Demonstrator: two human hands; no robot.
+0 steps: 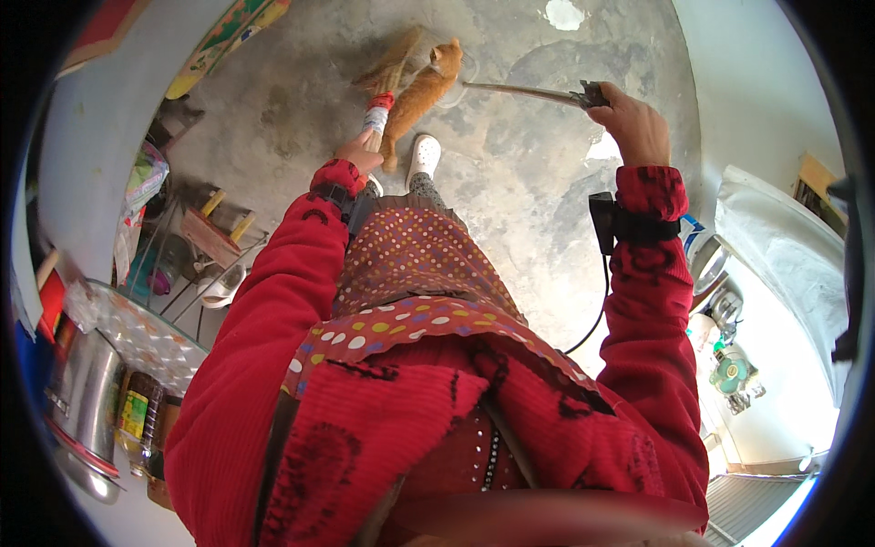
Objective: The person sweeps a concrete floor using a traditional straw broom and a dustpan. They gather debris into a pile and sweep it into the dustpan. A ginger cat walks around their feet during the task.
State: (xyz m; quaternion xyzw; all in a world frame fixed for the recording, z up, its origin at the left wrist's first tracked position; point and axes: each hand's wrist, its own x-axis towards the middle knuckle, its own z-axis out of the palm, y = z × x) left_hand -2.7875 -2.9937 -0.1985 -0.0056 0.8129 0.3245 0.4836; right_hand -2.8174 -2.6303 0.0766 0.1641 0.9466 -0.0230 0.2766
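Observation:
My left hand point(359, 152) grips the handle of a straw broom point(391, 68), which is bound with red and white wrapping. The broom's bristles spread over the concrete floor point(513, 157). Raised out to the right, my right hand point(636, 126) is closed around the dark, ragged end of a long thin rod point(523, 91). The rod's far end points down at a pale curved outline on the floor; what tool it belongs to I cannot tell. An orange cat point(417, 96) stands between broom and rod, close against the broom and partly in front of that outline.
White clogs point(425, 154) are on my feet, just below the cat. To the left are a small wooden stool point(212, 236), a glass-edged table point(147, 318), a metal pot point(89, 390) and an oil bottle point(140, 417). On the right, a green fan point(730, 372) and metal bowls point(711, 263) stand by the wall.

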